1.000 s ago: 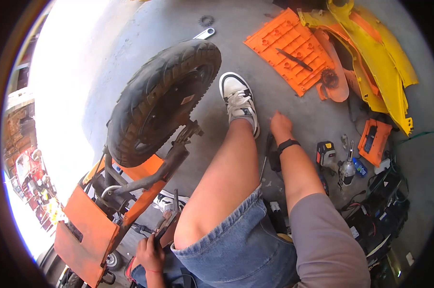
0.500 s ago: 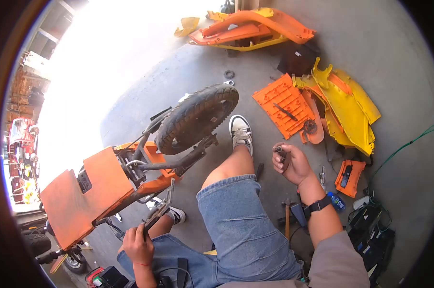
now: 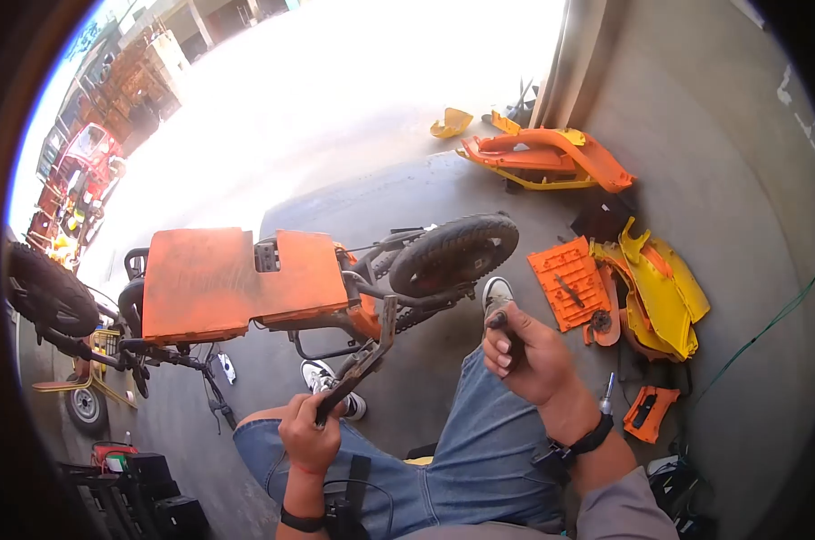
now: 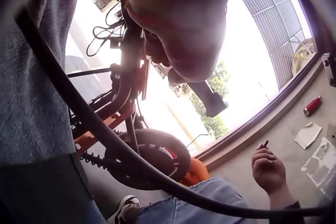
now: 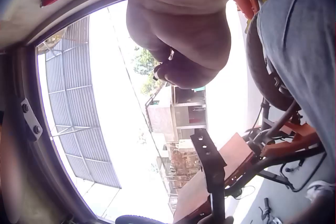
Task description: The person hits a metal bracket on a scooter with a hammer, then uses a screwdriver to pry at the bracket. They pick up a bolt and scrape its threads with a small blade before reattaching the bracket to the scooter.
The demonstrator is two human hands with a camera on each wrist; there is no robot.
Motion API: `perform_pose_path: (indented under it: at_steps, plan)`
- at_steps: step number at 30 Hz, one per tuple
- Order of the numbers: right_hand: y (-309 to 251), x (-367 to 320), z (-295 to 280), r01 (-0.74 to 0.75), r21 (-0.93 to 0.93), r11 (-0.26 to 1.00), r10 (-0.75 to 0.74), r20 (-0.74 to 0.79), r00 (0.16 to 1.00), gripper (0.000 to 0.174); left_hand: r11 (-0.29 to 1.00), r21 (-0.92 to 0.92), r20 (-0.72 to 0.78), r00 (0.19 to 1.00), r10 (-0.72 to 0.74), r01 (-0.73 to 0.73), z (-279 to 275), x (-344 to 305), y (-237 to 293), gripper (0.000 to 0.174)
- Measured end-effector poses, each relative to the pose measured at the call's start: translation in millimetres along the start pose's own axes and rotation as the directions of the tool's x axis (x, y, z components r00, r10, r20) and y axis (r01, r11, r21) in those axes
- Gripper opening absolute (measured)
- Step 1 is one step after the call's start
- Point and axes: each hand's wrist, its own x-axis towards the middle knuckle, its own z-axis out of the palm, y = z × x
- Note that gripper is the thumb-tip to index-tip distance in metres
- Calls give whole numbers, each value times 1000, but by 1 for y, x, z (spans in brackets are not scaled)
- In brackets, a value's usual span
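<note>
My left hand (image 3: 310,434) grips one end of a long, dark, bent metal bracket (image 3: 369,362), which points up and away over my lap. Holes show in the bracket's flat end (image 5: 205,148) in the right wrist view. Raised to the right of it, my right hand (image 3: 535,360) has curled fingers and pinches a small dark bolt-like piece (image 3: 497,319); most of that piece is hidden in the fingers. Beyond both hands, a stripped orange two-wheeler (image 3: 200,288) lies across the floor, its tyre (image 3: 457,256) toward the right.
Yellow body panels (image 3: 660,297), an orange ribbed panel (image 3: 562,279) and an orange-yellow fairing (image 3: 552,157) lie at the right. A small orange part (image 3: 651,412) is near my right wrist. Black boxes (image 3: 142,495) stand at lower left. A green cord (image 3: 768,324) runs along the right.
My right hand has risen from low by the shoe, now holding the small piece, and come nearer the bracket. The left hand keeps its grip on the bracket and lifts it. The view has tilted up and left.
</note>
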Motion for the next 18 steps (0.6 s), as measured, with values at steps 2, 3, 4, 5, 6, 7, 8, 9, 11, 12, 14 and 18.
perform_pose_path:
  at_steps: [2, 3, 4, 5, 6, 7, 8, 9, 11, 12, 14, 18]
  plan:
    - [26, -4, 15, -159, 116, 980, 157, 26, 987, 37, 998, -65, -8, 1000, 19, -20, -3, -11, -1, 21]
    - [33, -5, 22, -149, 71, 986, 149, 6, 989, 34, 997, -82, -14, 1000, -3, 2, -1, -15, -3, 20]
    - [39, -7, 30, -163, 65, 984, 163, 8, 987, 34, 997, -79, -18, 1000, -18, 16, -1, -18, -3, 20]
    - [44, -8, 37, -119, -19, 993, 117, -60, 991, 33, 993, -114, 1, 999, -42, 42, -2, -20, -3, 20]
    - [49, -10, 42, -76, -102, 992, 64, -124, 990, 32, 987, -148, 25, 998, -63, 66, -2, -22, -4, 20]
    - [54, -13, 44, -85, -102, 991, 73, -123, 990, 32, 986, -154, 29, 998, -57, 61, -3, -22, -4, 19]
    - [57, -14, 46, -58, -129, 990, 43, -117, 992, 30, 986, -152, 26, 998, -63, 66, -3, -22, -5, 19]
    - [59, -16, 48, -30, -155, 987, 13, -111, 994, 27, 987, -149, 17, 998, -56, 58, -2, -23, -5, 19]
    - [62, -19, 50, -14, -170, 985, -3, -96, 995, 25, 988, -149, 9, 999, -48, 49, 0, -23, -5, 19]
    - [63, -21, 51, 5, -183, 983, -21, -81, 997, 24, 987, -153, 8, 999, -51, 52, 1, -24, -6, 20]
    - [62, -23, 54, 26, -196, 980, -40, -67, 997, 23, 987, -154, 9, 998, -54, 55, 2, -24, -6, 20]
    - [63, -23, 57, 44, -224, 974, -58, -58, 997, 22, 993, -118, -11, 1000, -25, 24, 6, -27, -11, 21]
